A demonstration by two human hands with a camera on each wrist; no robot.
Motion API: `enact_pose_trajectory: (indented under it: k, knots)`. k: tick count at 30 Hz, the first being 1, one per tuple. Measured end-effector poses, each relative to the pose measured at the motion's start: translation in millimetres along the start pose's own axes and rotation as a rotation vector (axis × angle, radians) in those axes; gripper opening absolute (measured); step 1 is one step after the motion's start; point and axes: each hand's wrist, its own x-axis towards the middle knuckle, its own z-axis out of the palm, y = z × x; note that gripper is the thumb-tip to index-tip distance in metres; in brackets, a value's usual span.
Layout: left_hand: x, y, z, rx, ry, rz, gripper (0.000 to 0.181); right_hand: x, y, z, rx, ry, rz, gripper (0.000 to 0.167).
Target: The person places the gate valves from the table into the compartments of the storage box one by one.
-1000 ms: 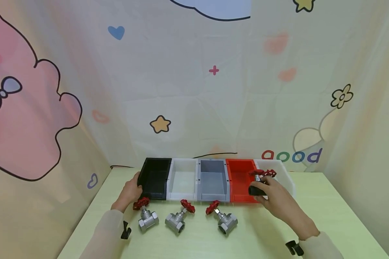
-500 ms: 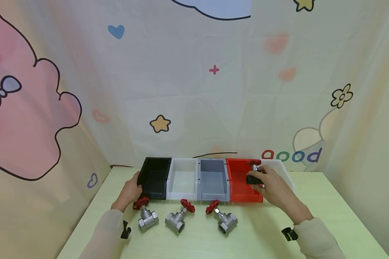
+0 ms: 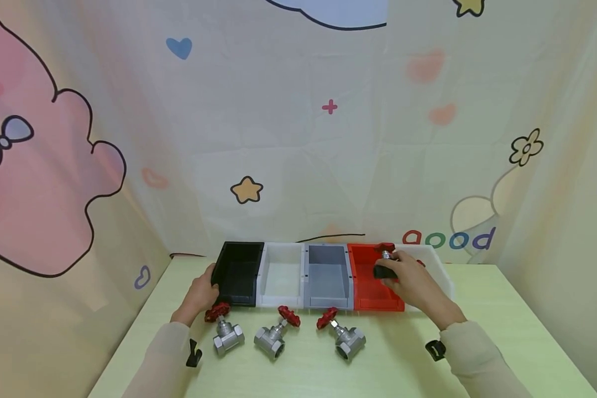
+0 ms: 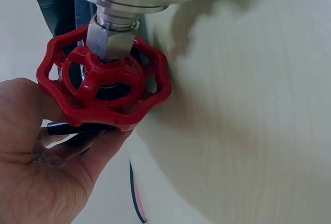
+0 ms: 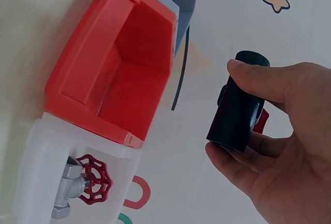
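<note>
My right hand (image 3: pixel 414 278) holds a black-bodied valve (image 5: pixel 238 102) over the red bin (image 3: pixel 373 301), thumb on one end and fingers on the other. The valve's red handwheel (image 3: pixel 385 246) points away from me. At the far left, my left hand (image 3: pixel 199 296) grips the side of the black bin (image 3: pixel 239 271), with the bin's edge between thumb and fingers. Close to that hand lies a silver valve (image 3: pixel 227 336); its red handwheel (image 4: pixel 103 84) covers part of the fingers in the left wrist view.
Between the black and red bins stand a white bin (image 3: pixel 281 273) and a grey bin (image 3: pixel 327 276). A right-end white bin (image 5: pixel 31 172) contains a silver valve (image 5: pixel 70 187) with a red handwheel. Two more silver valves (image 3: pixel 270 341) (image 3: pixel 350 342) lie before the row.
My right hand has carried the black valve left and slightly farther away, from the edge of the right-end white bin to above the red bin. The left hand has stayed put.
</note>
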Motion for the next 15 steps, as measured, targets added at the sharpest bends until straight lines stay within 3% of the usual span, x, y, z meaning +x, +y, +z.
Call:
enact_pose_trajectory:
  k: [15]
  knots:
    - [0.7,-1.0,1.8,0.030,0.005,0.012,0.062,12.4,9,15,0.021,-0.046,0.042,0.042]
